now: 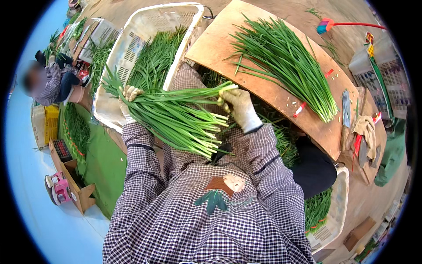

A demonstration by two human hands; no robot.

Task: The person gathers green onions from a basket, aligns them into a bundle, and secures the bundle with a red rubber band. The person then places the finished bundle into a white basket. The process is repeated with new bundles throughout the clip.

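A loose bunch of Chinese chives (174,115) lies across my lap, pale cut ends toward the right. My left hand (130,95), in a work glove, is closed around its leafy end. In my gloved right hand (236,102), a few stalks are pinched near their whitish ends, held a little above the bunch and still running back into it. On the wooden board (211,49) in front of me rests a larger pile of chives (283,62). Beside my left hand stands a white plastic crate (130,43) with more chives (158,59) in it.
A knife (346,109) lies at the board's right end, near a cloth (366,132) and red ties. Another white crate (339,204) holding banded chives stands at lower right. A broom (326,25) lies beyond the board. At far left, another person (49,82) sits among chives.
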